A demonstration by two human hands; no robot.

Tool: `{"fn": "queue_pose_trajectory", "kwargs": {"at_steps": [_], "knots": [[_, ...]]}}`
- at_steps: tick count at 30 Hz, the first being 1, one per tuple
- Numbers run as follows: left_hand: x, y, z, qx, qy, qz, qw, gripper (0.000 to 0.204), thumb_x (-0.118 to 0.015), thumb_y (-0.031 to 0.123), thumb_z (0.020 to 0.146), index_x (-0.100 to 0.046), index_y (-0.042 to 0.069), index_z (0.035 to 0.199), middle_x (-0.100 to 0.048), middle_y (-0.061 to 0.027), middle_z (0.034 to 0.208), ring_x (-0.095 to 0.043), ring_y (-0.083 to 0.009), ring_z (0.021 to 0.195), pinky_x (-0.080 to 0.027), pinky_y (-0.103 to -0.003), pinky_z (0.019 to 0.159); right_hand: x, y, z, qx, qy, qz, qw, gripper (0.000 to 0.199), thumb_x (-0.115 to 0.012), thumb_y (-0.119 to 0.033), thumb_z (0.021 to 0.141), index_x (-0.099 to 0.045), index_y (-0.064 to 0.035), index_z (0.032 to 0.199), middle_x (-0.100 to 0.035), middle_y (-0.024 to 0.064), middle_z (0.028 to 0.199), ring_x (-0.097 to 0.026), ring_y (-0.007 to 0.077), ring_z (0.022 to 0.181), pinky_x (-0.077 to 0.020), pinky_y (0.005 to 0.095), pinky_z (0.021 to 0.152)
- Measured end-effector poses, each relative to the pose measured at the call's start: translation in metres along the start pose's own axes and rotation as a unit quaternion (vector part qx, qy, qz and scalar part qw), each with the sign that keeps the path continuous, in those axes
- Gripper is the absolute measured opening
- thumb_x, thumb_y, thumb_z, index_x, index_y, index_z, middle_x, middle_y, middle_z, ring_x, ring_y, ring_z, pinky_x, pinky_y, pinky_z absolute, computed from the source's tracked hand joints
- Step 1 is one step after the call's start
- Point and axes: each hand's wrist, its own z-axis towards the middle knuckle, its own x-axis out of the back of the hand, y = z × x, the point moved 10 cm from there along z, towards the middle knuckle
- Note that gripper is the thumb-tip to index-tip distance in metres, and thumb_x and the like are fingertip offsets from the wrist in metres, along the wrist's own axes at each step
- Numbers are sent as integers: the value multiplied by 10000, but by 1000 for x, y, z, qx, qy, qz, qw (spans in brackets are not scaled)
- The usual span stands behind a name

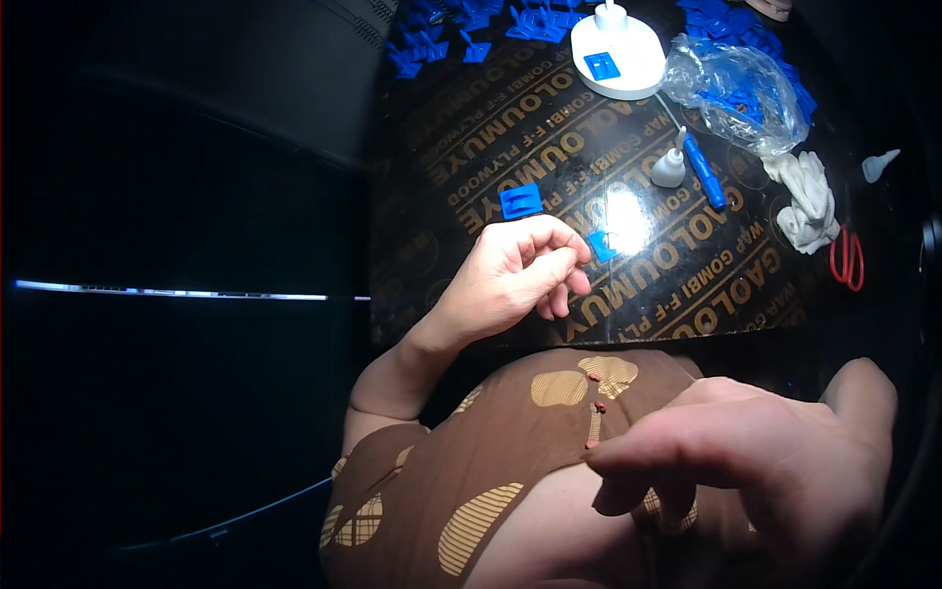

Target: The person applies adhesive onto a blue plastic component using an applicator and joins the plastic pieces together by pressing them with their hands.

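My left hand (520, 273) is over the near part of the table, its thumb and forefinger pinched at the edge of a small blue plastic piece (602, 245). Just beyond its knuckles lies a blue square plastic part (521, 200) with a raised middle. My right hand (736, 452) is raised close to the camera, above my lap, with fingers curled and the tips drawn together. Whatever those fingertips may hold is too small or hidden to make out.
Blue parts (535, 22) stand at the back. A white round-ended device (628, 61) carries one blue part. Rightward are a plastic bag (746, 98) of blue parts, a small white bottle (669, 169), a blue pen-like tool (705, 175), white gloves (807, 201) and red-handled scissors (847, 260).
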Motion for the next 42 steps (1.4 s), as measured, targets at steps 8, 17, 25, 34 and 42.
{"fn": "queue_pose_trajectory", "kwargs": {"at_steps": [8,17,25,34,42], "knots": [[-8,4,5,-21,-19,-2,1000,180,-524,119,943,-600,-40,978,-669,-128,796,-623,-108,594,-492,-210,541,24,6,-22,5,122,111,986,539,-676,-256,786,-436,45,1163,-582,173,923,-604,188,735,-460,235,596],[9,23,17,-55,23,42,997,177,-505,128,927,-609,-14,943,-666,-112,775,-592,-86,545,-445,-171,465,46,44,-45,62,178,171,967,705,-588,-497,803,-393,70,1174,-562,162,915,-546,151,708,-435,231,599],[18,57,47,-227,152,418,866,109,-586,95,833,-626,-3,864,-617,-88,707,-553,-119,579,-438,-287,540,117,82,-2,173,305,118,929,225,-490,-131,895,-611,42,974,-619,65,807,-501,65,646,-398,183,609],[-26,25,50,-268,67,530,802,302,-737,243,677,-597,5,800,-530,-157,820,-467,-298,827,-416,-383,754,158,155,46,93,288,-29,953,248,-458,-13,836,-623,11,1018,-618,23,811,-540,73,706,-450,207,651],[-35,17,38,-297,105,553,771,343,-761,249,636,-590,14,818,-523,-151,830,-470,-296,838,-414,-391,764,121,183,46,12,142,-172,975,474,-711,-186,751,-552,-48,1176,-542,71,998,-500,154,814,-447,270,741]]}}
